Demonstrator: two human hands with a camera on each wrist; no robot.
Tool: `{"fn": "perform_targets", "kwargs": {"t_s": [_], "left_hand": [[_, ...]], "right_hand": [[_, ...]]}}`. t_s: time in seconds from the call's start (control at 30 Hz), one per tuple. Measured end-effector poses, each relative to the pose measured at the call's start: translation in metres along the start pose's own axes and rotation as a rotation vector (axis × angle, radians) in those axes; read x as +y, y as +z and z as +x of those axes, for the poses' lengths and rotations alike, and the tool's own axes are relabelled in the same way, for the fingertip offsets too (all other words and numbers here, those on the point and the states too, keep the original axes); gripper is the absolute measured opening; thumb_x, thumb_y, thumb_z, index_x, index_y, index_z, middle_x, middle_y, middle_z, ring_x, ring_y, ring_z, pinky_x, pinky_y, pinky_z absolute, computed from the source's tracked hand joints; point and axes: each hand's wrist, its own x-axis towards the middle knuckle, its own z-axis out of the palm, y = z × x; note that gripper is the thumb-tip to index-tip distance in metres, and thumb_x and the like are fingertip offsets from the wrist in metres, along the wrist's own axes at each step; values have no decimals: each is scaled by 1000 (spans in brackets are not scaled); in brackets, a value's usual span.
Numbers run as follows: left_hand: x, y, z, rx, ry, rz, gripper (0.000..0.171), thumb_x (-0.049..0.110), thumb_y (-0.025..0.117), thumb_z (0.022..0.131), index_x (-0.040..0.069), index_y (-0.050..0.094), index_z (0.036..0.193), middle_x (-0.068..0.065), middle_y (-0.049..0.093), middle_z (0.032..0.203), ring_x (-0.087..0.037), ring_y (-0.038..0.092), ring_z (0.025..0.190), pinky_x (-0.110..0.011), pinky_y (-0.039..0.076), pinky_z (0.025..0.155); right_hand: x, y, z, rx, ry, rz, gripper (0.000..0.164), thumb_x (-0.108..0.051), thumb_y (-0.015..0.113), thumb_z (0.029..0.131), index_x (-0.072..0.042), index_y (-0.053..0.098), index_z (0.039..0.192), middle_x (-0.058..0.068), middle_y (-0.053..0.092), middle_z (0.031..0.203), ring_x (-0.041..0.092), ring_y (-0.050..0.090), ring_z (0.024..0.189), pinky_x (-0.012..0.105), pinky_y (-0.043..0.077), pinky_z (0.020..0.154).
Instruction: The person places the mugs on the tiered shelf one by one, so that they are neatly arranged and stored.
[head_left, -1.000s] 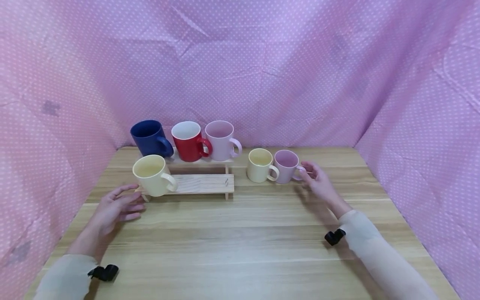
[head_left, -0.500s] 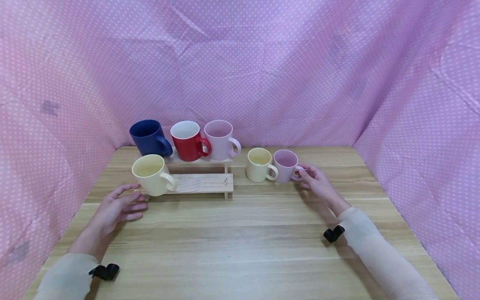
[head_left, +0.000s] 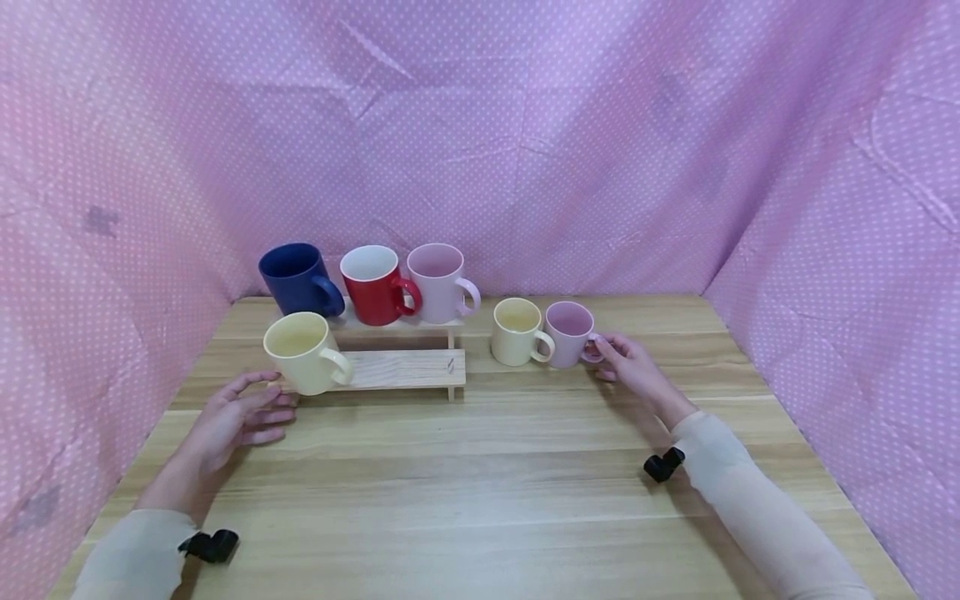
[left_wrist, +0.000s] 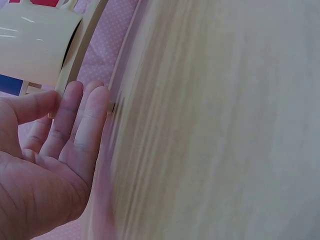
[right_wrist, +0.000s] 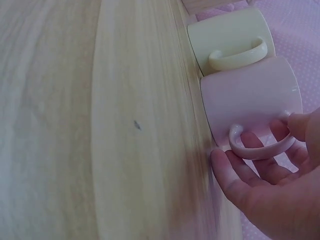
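In the head view, my left hand (head_left: pixel 225 421) is at the left end of a two-tier wooden rack (head_left: pixel 405 371). In the left wrist view, the rack's board end lies between thumb and fingers, which pinch it. Just above, a cream mug (head_left: pixel 303 358) stands on the lower tier. My right hand (head_left: pixel 637 371) holds the handle of a small pink mug (head_left: pixel 567 337) on the table; in the right wrist view the thumb touches the handle's (right_wrist: pixel 265 151) upper end and fingers curl behind it. A small cream mug (head_left: pixel 516 335) stands close on the pink mug's left.
On the upper tier stand a blue mug (head_left: pixel 300 283), a red mug with a white inside (head_left: pixel 372 292) and a larger pink mug (head_left: pixel 435 287). Pink dotted cloth (head_left: pixel 480 150) hangs behind the wooden table (head_left: pixel 465 475) and at both sides.
My right hand has moved slightly left and closed its fingers around the small pink mug's handle. The left hand's fingers have shifted a little inward at the rack's end. The mugs stay in place.
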Motion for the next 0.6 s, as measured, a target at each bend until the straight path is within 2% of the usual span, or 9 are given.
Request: {"fn": "perform_targets", "kwargs": {"t_s": [0.4,0.6], "left_hand": [[-4,-2,0,-15,23,-54,20,15,57,106,24,54,124,-5,76,107,-26,74,96,-47,64,79],[-1,0,2,-8,15,-13,21,19,59,105,25,53,124,-4,76,108,-24,74,96,-46,64,80]], "right_hand": [[-4,2,-3,-71,7,-33,51,-30,51,109,14,48,135,31,53,136,33,58,122,43,54,103],[-3,1,-5,-56,20,-19,52,-31,52,108,14,49,134,30,55,134,34,59,122,42,55,101]]}}
